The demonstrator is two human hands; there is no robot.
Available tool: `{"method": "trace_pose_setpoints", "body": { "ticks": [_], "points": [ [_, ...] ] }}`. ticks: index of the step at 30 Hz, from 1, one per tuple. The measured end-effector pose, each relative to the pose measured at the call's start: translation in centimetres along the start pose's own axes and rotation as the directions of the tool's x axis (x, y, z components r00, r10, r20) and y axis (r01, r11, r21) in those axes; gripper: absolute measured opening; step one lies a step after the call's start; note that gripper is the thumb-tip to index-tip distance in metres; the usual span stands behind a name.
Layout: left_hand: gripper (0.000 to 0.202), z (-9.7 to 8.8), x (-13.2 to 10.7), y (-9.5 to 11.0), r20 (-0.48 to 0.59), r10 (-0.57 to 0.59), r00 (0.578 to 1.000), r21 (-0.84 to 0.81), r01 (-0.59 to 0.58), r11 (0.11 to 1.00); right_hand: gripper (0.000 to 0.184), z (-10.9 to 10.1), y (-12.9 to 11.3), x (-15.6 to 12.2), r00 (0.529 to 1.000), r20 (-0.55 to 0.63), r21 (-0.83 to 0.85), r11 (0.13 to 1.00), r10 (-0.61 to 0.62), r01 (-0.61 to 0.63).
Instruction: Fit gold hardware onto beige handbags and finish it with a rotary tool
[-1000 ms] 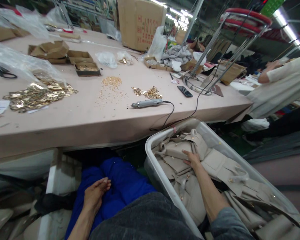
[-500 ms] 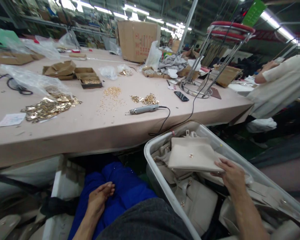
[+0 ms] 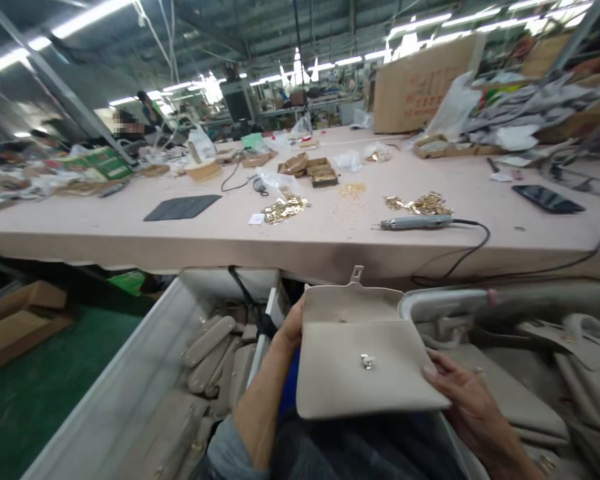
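Observation:
A beige handbag (image 3: 350, 393) with its flap raised is held over my lap, between two bins. On its front sits a small metal clasp (image 3: 367, 361), and a metal-ended tab (image 3: 357, 275) sticks up from the flap. My left hand (image 3: 294, 325) grips the bag's left side, its fingertips partly hidden behind it. My right hand (image 3: 460, 387) is closed on the lower right edge, thumb in front. The right bin (image 3: 445, 300) holds more beige bags; the left bin (image 3: 145, 353) holds beige pieces and bags.
On the table (image 3: 220, 247) lie a grey electric screwdriver (image 3: 415, 223) with a cord, piles of gold metal parts (image 3: 286, 205), small cardboard boxes (image 3: 323, 173), a black phone (image 3: 548, 199) and a dark mat (image 3: 183, 207). A large carton (image 3: 423, 87) stands behind.
The bag has come out of the right bin to above my lap, its flap now up. My left hand has risen from my lap and taken hold of it. The view has turned left.

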State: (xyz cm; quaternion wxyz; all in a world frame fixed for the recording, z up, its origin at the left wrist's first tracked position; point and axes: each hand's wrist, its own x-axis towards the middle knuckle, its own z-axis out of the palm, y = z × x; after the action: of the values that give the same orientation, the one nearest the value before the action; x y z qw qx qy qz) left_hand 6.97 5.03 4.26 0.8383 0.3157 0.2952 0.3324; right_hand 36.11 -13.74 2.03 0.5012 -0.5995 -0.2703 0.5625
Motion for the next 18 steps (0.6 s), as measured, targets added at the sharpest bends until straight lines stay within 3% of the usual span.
{"method": "trace_pose_setpoints", "body": {
  "ticks": [2, 4, 7, 9, 11, 14, 18],
  "points": [
    [0.069, -0.6, -2.4, 1.4, 0.041, -0.013, 0.999, 0.083, 0.009, 0.997, 0.070, 1.9, 1.3, 0.2, 0.988, 0.151, -0.135, 0.990, -0.027, 0.047],
    [0.063, -1.4, -4.6, 1.7, 0.029, 0.003, 1.000, 0.243, -0.010, 0.970, 0.065, 2.3, 2.0, 0.2, 0.965, 0.261, -0.288, 0.952, -0.021, 0.099],
    [0.060, -2.4, -7.0, 1.2, -0.017, 0.049, 0.999, 0.395, -0.038, 0.918, 0.062, 2.3, 1.5, 0.1, 0.943, 0.332, -0.428, 0.885, -0.032, 0.181],
    [0.063, -2.5, -7.7, 1.0, 0.007, 0.068, 0.998, 0.428, -0.064, 0.901, 0.064, 2.7, 0.6, 0.2, 0.928, 0.369, -0.476, 0.847, -0.050, 0.235],
    [0.066, -2.2, -8.0, 1.0, 0.047, 0.079, 0.996, 0.476, -0.092, 0.874, 0.070, 3.4, -0.3, 0.3, 0.927, 0.370, -0.533, 0.805, -0.055, 0.261],
    [0.066, -1.5, -8.4, 1.5, 0.099, 0.098, 0.990, 0.536, -0.136, 0.833, 0.081, 4.6, -0.6, 0.4, 0.961, 0.274, -0.624, 0.752, -0.048, 0.215],
    [0.058, -0.1, -9.8, 2.2, 0.141, 0.158, 0.977, 0.657, -0.212, 0.723, 0.085, 5.4, -0.2, -0.5, 0.970, 0.224, -0.590, 0.780, -0.091, 0.209]
  ]
}}
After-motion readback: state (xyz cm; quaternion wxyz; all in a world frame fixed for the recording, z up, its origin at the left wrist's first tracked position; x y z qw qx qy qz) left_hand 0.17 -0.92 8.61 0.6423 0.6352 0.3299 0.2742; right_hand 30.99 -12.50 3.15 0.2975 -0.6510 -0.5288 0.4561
